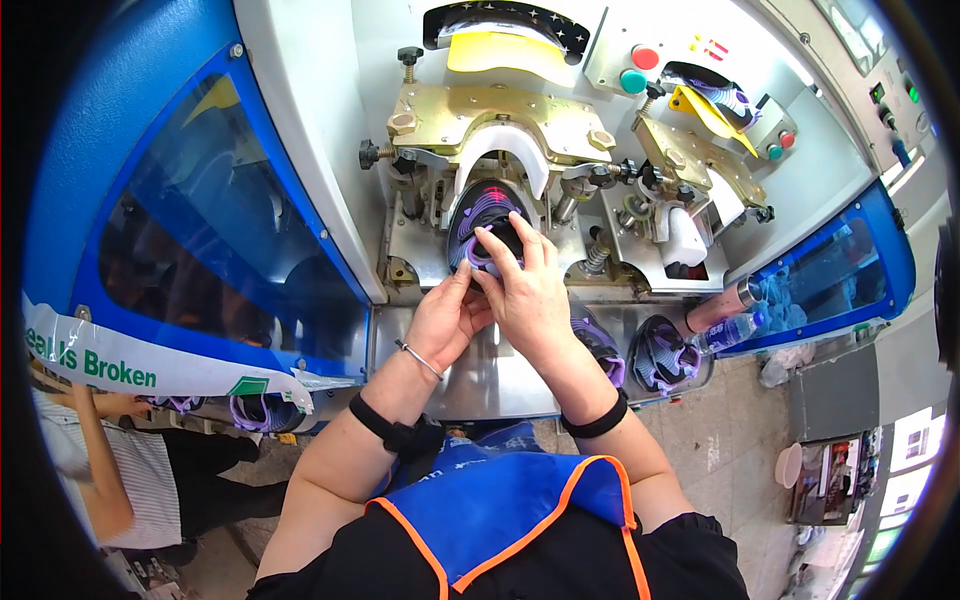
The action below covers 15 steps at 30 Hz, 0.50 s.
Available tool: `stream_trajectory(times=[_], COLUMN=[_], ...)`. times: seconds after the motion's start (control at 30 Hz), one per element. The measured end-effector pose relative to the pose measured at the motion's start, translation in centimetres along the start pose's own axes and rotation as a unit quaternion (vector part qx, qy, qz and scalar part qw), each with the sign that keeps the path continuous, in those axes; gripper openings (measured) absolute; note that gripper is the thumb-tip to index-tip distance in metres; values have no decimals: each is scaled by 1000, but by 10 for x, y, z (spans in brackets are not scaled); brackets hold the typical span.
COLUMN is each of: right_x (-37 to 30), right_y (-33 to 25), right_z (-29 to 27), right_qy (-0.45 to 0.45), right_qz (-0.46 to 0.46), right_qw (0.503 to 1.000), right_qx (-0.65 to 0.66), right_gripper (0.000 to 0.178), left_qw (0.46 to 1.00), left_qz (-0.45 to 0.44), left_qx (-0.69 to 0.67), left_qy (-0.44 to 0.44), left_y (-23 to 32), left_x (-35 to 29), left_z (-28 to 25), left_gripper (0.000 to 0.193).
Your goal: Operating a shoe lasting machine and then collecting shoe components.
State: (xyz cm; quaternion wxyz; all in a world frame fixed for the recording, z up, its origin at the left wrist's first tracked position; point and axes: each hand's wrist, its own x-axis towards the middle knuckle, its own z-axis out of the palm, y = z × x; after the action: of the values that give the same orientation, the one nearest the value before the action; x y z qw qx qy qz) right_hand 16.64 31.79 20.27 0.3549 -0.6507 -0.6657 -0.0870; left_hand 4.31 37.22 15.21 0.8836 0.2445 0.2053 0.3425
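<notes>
The left hand (440,322) and right hand (530,290) pinch a purple-trimmed shoe (484,208) near its opening (two more shoes (665,356) rest on the table (495,375)), toe toward a curved white pad (505,142).

Pink flask (714,308) beside clear plastic bottle (729,334)
</notes>
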Motion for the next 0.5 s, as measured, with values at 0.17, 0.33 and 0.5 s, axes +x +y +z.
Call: stream_trajectory(times=[0.17, 0.33, 0.5], right_x=[1, 2, 1], right_y=[-4, -8, -11], right_z=[1, 1, 2], right_qy=[3, -1, -3], right_qz=[10, 15, 17], right_qw=[1000, 1000, 1000], right_qx=[-4, -3, -14], right_gripper=[49, 49, 50], left_qw=[1000, 1000, 999], left_qz=[-17, -24, -31], left_qx=[16, 8, 17], left_qy=[6, 14, 14], left_y=[4, 7, 8], left_x=[1, -1, 0], left_z=[-2, -3, -8], left_gripper=[37, 38, 37])
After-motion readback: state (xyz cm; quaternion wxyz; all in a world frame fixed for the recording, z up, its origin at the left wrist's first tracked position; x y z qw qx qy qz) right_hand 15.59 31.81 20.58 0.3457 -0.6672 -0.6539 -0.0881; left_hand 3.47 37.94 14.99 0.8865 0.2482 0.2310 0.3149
